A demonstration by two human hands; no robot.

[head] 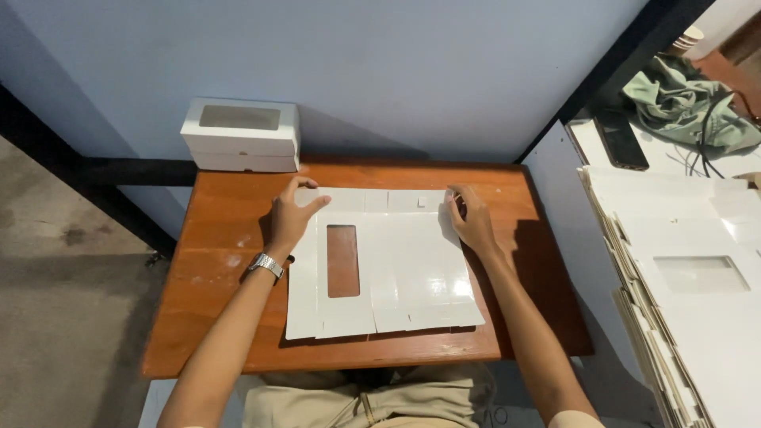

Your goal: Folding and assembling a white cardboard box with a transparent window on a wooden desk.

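A flat, unfolded white cardboard box blank (396,269) with a rectangular window cut-out lies on a small brown wooden table (222,261). My left hand (290,215), a metal watch on its wrist, presses on the blank's far left corner. My right hand (472,219) rests on the far right corner, fingers pinching the edge flap. Both hands hold the sheet down near its far edge.
A folded white box (241,135) with a window lid stands at the table's far left corner against the blue wall. A tall stack of flat box blanks (690,277) sits to the right. Beyond it lie a dark phone (621,141), cables and a green cloth (682,99).
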